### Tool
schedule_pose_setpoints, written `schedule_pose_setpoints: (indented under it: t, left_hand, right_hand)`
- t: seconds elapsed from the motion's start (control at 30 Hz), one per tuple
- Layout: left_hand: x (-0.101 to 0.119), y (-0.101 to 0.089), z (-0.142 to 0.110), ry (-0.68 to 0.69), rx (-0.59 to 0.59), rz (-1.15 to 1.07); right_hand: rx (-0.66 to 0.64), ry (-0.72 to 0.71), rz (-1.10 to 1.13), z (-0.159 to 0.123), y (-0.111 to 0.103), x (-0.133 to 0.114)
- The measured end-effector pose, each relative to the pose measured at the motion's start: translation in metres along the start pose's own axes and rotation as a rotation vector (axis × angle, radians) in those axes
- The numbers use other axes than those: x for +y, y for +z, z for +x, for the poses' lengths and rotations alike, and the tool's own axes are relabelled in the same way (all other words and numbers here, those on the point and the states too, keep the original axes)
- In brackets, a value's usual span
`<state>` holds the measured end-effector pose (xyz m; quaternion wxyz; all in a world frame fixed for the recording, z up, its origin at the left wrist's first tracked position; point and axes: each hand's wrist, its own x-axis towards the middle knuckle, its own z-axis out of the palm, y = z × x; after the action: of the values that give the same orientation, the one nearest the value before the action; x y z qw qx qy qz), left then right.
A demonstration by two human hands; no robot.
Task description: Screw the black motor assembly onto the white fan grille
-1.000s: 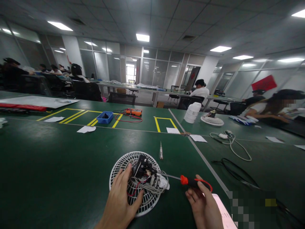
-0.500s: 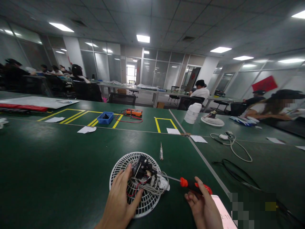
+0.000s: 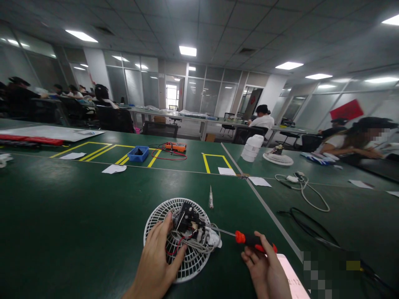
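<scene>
A round white fan grille (image 3: 193,265) lies on the green table with a black fan motor (image 3: 187,219) on top. Grey cable, red wires and a white plastic part (image 3: 213,239) crowd around the motor. My left hand (image 3: 160,253) grips the motor from the left, fingertips at its side and thumb near the wires. In my right hand (image 3: 264,263) is a screwdriver (image 3: 249,239) with a red and black handle, held between thumb and fingers. Its shaft points left into the motor assembly, where the tip is hidden. Beyond the grille lies a small clear-handled screwdriver (image 3: 211,200).
A blue bin (image 3: 138,154) and an orange multimeter (image 3: 176,147) sit across the table. Farther right are a white bottle (image 3: 252,148), another fan grille (image 3: 278,158) and a coiled cable (image 3: 307,191). A lit phone (image 3: 289,276) lies beside my right hand. Other people sit around the room.
The screwdriver's handle has dipped very slightly in my right hand. Both hands otherwise keep their places, and the grille and motor stay put.
</scene>
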<state>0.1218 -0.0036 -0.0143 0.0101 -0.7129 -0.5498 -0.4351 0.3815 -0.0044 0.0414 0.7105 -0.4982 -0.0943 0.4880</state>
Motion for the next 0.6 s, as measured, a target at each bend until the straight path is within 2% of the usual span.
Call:
schedule_pose_setpoints:
  t: [0.13,0.33,0.5,0.6]
  left_hand:
    - [0.0006,-0.0025,0.0010,-0.003,0.002,0.000]
    - [0.0018,-0.0042,0.0013,0.029,0.027,0.002]
    - [0.0027,-0.0042,0.0032,0.027,0.021,-0.009]
    - [0.0024,-0.0045,0.0038,0.030,0.026,-0.011]
  right_hand:
    - [-0.031,0.004,0.115,0.0003,-0.0024,-0.0015]
    - [-0.024,-0.013,-0.004,0.0042,-0.0050,0.0048]
    - [-0.020,0.007,0.094,0.0036,-0.0020,0.0021]
    - [0.007,0.033,0.075,0.0058,-0.0010,0.0008]
